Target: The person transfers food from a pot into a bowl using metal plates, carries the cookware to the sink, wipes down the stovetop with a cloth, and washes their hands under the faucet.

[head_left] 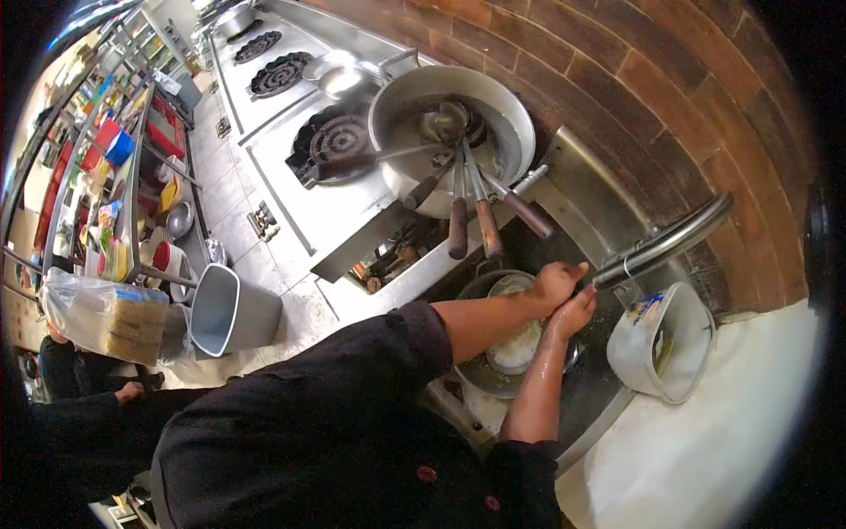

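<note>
My left hand (560, 283) and my right hand (575, 313) are close together at the mouth of a curved metal faucet (665, 242). The fingers of both hands are curled in, and a small dark patch shows between them; what they hold, if anything, is too small to make out. My right forearm looks wet. Beneath my arms, a round pan (476, 375) sits in the dark sink (589, 375), with a smaller round dish (514, 348) inside holding whitish, cloudy contents.
A large metal pot (388, 132) with several wooden-handled ladles stands beyond the sink, near a stove burner (339, 141). A white plastic container (624, 348) hangs right of the sink. At left are a grey bin (236, 313), crowded shelves and another person's hand (130, 391).
</note>
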Tool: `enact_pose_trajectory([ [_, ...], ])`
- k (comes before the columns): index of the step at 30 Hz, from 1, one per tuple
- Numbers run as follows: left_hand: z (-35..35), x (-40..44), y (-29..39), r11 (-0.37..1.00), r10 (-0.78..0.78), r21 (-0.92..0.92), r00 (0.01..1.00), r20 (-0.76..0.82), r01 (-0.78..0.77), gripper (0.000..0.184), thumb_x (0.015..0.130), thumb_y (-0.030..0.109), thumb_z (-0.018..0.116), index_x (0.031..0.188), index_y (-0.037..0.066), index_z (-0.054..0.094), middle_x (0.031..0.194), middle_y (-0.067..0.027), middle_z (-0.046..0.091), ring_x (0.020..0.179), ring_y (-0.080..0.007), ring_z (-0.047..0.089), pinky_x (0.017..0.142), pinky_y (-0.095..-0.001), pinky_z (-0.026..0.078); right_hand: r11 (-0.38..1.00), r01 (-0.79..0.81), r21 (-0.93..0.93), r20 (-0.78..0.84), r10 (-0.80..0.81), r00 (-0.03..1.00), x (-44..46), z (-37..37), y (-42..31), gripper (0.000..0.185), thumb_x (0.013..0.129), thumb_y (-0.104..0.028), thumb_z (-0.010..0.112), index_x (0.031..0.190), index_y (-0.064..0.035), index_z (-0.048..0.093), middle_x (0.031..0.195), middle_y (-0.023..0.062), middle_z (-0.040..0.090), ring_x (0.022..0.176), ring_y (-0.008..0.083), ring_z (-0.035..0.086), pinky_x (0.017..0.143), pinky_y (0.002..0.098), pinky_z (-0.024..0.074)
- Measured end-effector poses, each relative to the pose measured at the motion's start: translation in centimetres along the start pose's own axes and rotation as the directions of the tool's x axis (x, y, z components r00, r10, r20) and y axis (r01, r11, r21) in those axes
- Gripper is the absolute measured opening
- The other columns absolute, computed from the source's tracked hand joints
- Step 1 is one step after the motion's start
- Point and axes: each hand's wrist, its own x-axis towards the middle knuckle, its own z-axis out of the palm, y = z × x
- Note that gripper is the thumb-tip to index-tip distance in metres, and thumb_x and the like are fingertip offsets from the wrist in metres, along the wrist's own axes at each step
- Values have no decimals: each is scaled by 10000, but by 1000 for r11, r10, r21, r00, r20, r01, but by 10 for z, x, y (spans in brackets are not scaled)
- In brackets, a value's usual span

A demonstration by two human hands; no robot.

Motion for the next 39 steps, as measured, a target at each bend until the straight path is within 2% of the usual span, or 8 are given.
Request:
enact_pose_trajectory([
  [5, 14, 12, -12, 840, 443, 349, 896, -3, -415, 275, 696, 281, 670, 688, 16, 600, 684, -161, 605, 660, -336, 592, 653, -413, 473, 538, -608, 583, 619, 190, 762, 30, -2, 83, 394, 933, -349, 450, 1215, -74, 434, 1057, 85, 524, 872, 246, 547, 732, 352, 461],
  [8, 20, -10, -18, 955, 296, 108, 913, -280, -276, 271, 593, 254, 726, 661, 22, 602, 672, -120, 591, 639, -297, 581, 624, -417, 466, 484, -696, 531, 687, 236, 688, 12, -2, 71, 329, 915, -336, 465, 1138, -95, 470, 1031, 72, 530, 887, 227, 543, 715, 354, 467],
  [12, -9, -31, 21, 995, 96, -15, 978, -184, -101, 291, 614, 277, 706, 662, 7, 606, 634, -127, 596, 621, -256, 598, 694, -364, 489, 415, -815, 404, 777, 314, 545, 3, -1, 57, 246, 889, -318, 485, 1036, -124, 519, 995, 54, 537, 906, 202, 537, 693, 357, 474],
  [15, -41, -19, 26, 996, 88, -29, 947, 309, -83, 222, 684, 217, 676, 771, 22, 615, 708, -89, 601, 644, -190, 567, 646, -326, 477, 407, -868, 284, 789, 416, 453, 11, -8, 47, 191, 871, -304, 500, 960, -145, 555, 969, 41, 543, 920, 183, 533, 677, 359, 480],
  [20, -40, 11, -61, 808, 264, -582, 938, 226, -88, 154, 755, 68, 600, 908, 56, 591, 854, -40, 598, 765, -144, 542, 639, -276, 429, 981, 16, -195, 545, 95, 833, 37, 8, 35, 347, 875, -363, 481, 802, -79, 669, 748, 149, 636, 667, 330, 600, 645, 446, 469],
  [24, -53, 19, -126, 965, -103, -237, 993, 53, 112, 241, 765, 71, 585, 998, 10, 586, 868, -82, 611, 777, -158, 566, 670, -299, 456, 575, 644, -505, 619, -279, 734, 20, 2, -10, 357, 887, -329, 503, 755, -23, 632, 738, 258, 595, 682, 402, 598, 622, 449, 468],
  [28, -67, 6, -123, 870, 110, 469, 987, 115, -152, 352, 723, 125, 629, 1048, -2, 581, 972, -151, 642, 923, -262, 615, 825, -347, 472, 499, 675, -544, 576, -363, 732, 16, 5, -16, 476, 892, -390, 466, 691, -1, 652, 647, 235, 598, 591, 434, 576, 589, 511, 457],
  [39, -34, 19, -84, 829, 449, 137, 791, 416, -543, 526, 700, 435, 683, 1028, 31, 606, 991, -178, 639, 936, -327, 611, 806, -401, 474, 959, 162, -233, 623, 19, 782, 11, -14, -53, 230, 775, -186, 676, 901, -2, 620, 773, 71, 627, 713, 186, 596, 665, 320, 465],
])
